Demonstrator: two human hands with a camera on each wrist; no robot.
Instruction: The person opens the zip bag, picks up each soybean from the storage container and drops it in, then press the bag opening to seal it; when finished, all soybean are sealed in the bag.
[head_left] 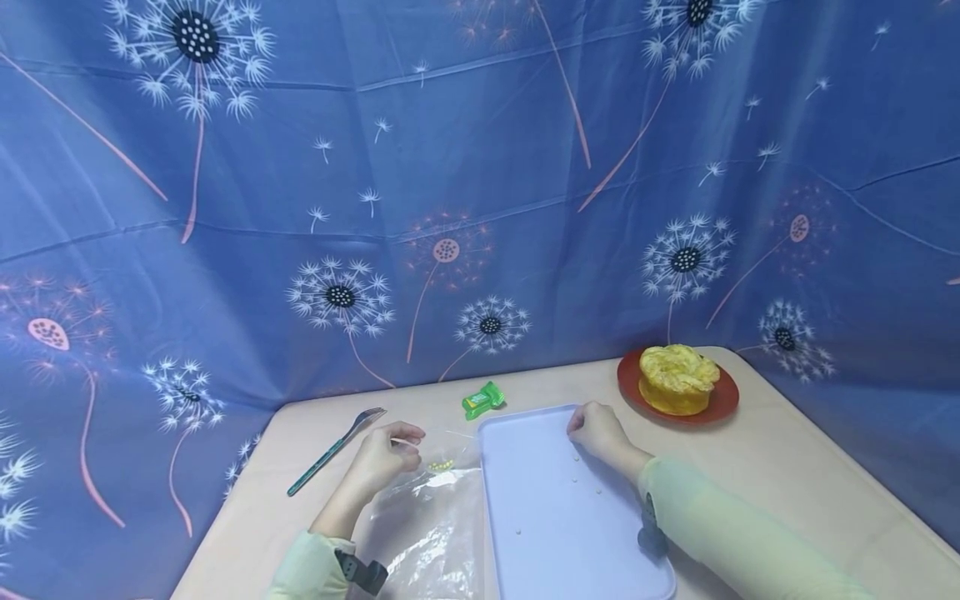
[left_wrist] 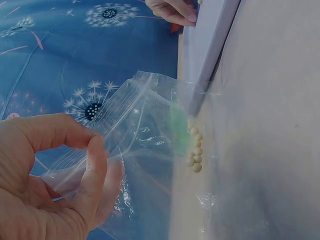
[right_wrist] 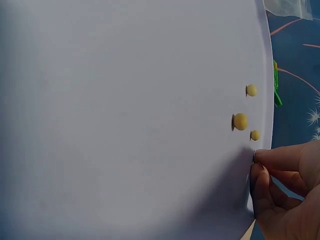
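Observation:
My left hand point(head_left: 382, 458) pinches the zip edge of a clear plastic zip bag point(left_wrist: 145, 120) between thumb and forefinger. Several small yellow beads point(left_wrist: 197, 150) lie inside the bag, which spreads toward the table's front edge, left of the pale lavender tray point(head_left: 540, 500). At the tray's far right corner, my right hand point(head_left: 600, 429) has thumb and forefinger drawn together right at the rim; I cannot tell whether a bead is between them. Loose yellow beads point(right_wrist: 240, 121) sit on the tray close to those fingertips, with another bead point(head_left: 517, 532) nearer the front.
A fork with a teal handle point(head_left: 326, 462) lies left of the left hand. Beyond the bag is a green wrapped packet point(head_left: 483, 400). At the back right, a red plate point(head_left: 630, 379) bears a yellow bread-like cake point(head_left: 675, 383). A blue dandelion-print curtain point(head_left: 525, 208) hangs behind the table.

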